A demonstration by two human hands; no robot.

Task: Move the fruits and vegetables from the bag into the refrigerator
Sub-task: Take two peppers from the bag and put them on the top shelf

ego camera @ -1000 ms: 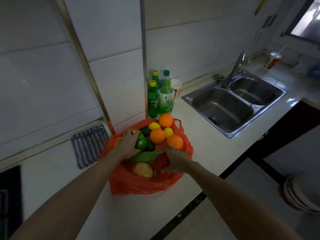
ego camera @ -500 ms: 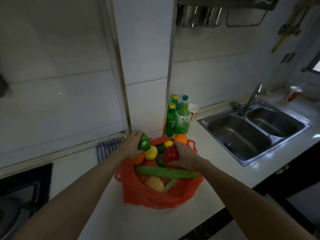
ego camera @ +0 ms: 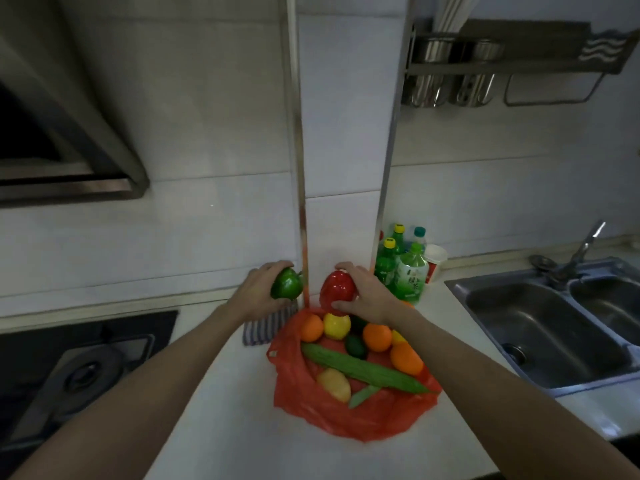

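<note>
A green pepper (ego camera: 286, 288) is gripped in the left hand (ego camera: 258, 296), fingers curled over its top; it is held above the desk (ego camera: 242, 410), near the back edge, just left of the bag (ego camera: 346, 415). A red pepper (ego camera: 337, 289) is clasped in the right hand (ego camera: 367, 296), fingers wrapped around its far side, above the bag's back rim. Both peppers are lifted clear of the bag's contents.

The bag lies open on the desk between the hob (ego camera: 79, 372) at the left and the sink (ego camera: 554, 337) at the right. Inside are seen: three oranges (ego camera: 377, 337), a yellow pepper (ego camera: 336, 325), a long cucumber (ego camera: 363, 370), a potato (ego camera: 334, 384), a dark green fruit (ego camera: 355, 346), a small green pod (ego camera: 363, 395), and part of a small yellow fruit, half hidden.

The refrigerator is not in view. Judged state: task at an early stage. Two items are taken out but not yet stored; most of the produce is left in the bag. Several more trips are probably needed.
</note>
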